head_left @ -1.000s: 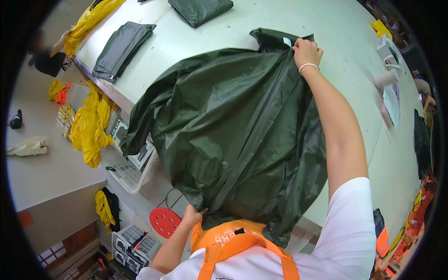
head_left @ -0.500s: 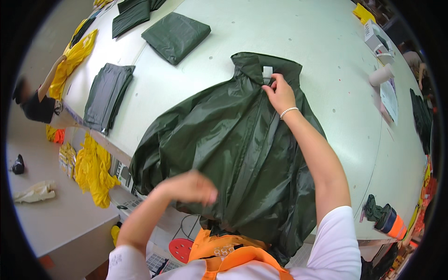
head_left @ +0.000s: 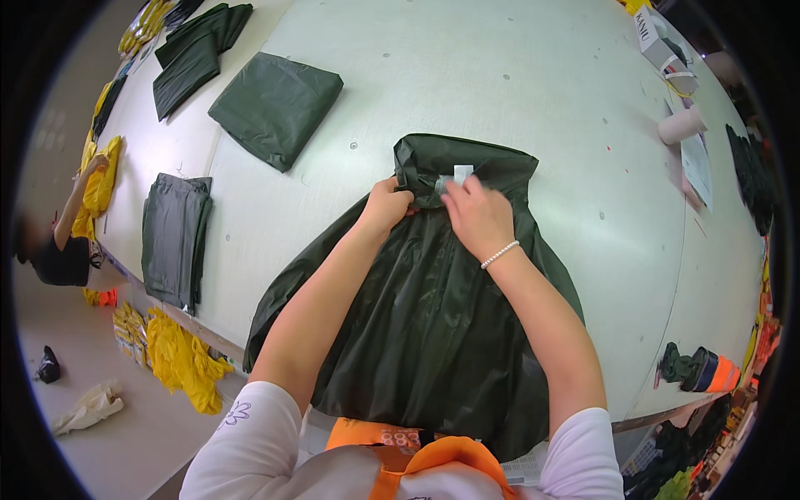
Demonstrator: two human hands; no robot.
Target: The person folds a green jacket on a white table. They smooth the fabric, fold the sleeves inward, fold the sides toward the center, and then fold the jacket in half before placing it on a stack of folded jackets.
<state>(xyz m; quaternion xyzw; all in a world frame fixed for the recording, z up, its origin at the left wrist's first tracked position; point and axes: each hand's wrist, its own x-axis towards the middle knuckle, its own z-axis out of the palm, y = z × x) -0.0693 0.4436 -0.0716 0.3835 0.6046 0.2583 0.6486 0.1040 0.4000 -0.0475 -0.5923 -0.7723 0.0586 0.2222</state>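
Note:
A dark green raincoat (head_left: 433, 317) lies spread on the table in front of me, its collar (head_left: 467, 154) toward the far side. My left hand (head_left: 390, 208) is closed on the left edge of the neckline. Bent over the middle of the neck opening, my right hand (head_left: 482, 217) has its fingertips pinched at the fabric, somewhat blurred. Just beyond those fingers shows a small white label (head_left: 462, 173) inside the collar. A greyish, shiny bit beside the fingertips is too small to make out.
Folded dark green garments (head_left: 279, 104) and a flat folded stack (head_left: 177, 237) lie to the left on the pale table (head_left: 575, 108). A white roll (head_left: 682, 125) and a box (head_left: 654, 42) stand at the far right. Another person (head_left: 62, 250) handles yellow garments (head_left: 102, 187) at left.
My left hand has moved up from the lower front of the raincoat to its neckline. The right hand stays by the neck opening. The view has shifted, and the raincoat now appears lower.

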